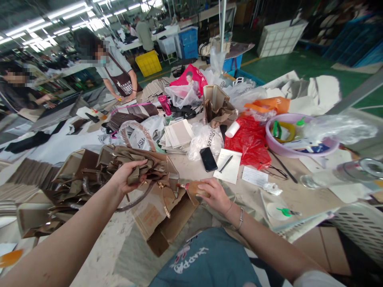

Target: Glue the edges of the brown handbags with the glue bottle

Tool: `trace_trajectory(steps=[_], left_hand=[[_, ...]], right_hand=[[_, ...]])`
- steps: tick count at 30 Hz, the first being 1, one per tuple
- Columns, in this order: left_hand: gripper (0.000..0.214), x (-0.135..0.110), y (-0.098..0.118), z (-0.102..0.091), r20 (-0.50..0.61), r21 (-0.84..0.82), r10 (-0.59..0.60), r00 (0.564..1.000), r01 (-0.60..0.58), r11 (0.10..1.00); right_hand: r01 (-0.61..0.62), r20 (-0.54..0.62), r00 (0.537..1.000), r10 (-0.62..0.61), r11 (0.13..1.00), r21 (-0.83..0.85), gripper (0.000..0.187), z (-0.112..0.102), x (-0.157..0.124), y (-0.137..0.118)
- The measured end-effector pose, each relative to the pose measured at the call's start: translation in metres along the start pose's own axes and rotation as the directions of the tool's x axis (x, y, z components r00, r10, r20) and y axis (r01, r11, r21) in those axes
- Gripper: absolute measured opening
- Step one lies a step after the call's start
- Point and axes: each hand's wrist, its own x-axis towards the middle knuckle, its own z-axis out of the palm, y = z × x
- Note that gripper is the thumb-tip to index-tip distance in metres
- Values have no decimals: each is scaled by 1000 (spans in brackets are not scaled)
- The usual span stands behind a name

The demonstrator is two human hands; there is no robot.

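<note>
My left hand (131, 175) is closed around bunched olive-brown lining cloth (143, 170) at the mouth of a brown handbag (172, 167). The bag's curved handle (139, 201) hangs below that hand, and a strap with a gold-coloured clasp (166, 210) lies over its near side. In my right hand (214, 193) is a small amber bottle (195, 187) with a reddish tip, pointing left at the bag's edge. Fingers partly cover the bottle. Beneath the bag is an open cardboard box (158, 223).
More brown bags (72, 171) crowd the left side. Beyond my hands lie a black phone (208, 159), a notepad (235, 169) with a pen, stacked panels (179, 133) and a red plastic bag (248, 145). A lilac basin (271, 139) stands right. A co-worker (119, 67) works across the table.
</note>
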Motion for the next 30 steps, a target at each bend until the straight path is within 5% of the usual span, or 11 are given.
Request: trace_trajectory(steps=[14,30], left_hand=[[4,5,1,1,-6,-8,22,1000,-22,1000],[5,10,3,1,37,-7,35,999,-35,999]], right_hand=[[-103,-171,979,114,992,75,30,-5,8,-1],[56,-92,994,-61,997,-58,26,-12,25,3]])
